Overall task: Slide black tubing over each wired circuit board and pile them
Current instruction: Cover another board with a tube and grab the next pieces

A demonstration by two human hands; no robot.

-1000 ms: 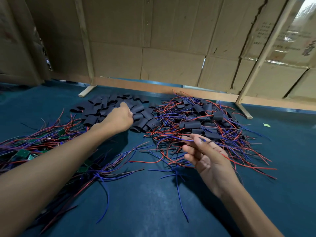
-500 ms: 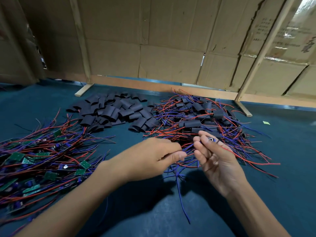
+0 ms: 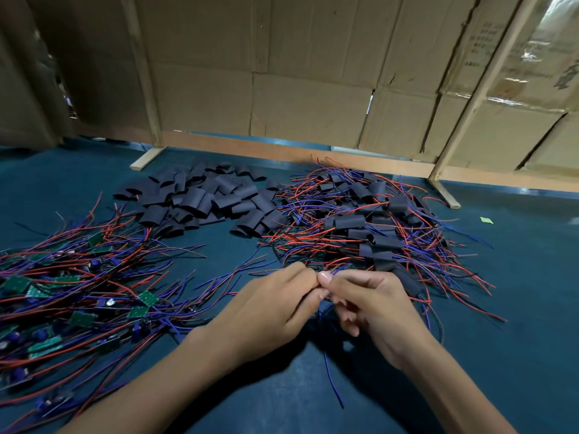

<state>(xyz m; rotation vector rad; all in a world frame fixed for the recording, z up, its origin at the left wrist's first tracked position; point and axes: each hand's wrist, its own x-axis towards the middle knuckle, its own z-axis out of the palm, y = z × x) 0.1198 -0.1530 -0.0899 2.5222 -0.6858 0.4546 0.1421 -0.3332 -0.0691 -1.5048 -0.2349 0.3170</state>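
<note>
Head-worn camera looks forward and down, close above the table (image 3: 517, 308).

Left hand (image 3: 275, 303) and right hand (image 3: 369, 305) hide whatever they pinch

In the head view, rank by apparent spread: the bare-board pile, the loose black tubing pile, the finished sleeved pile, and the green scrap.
1-2. Bare-board pile and finished sleeved pile: unsure, the board pile lies nearer and is cropped.
3. Loose black tubing pile.
4. Green scrap, smallest.
</note>
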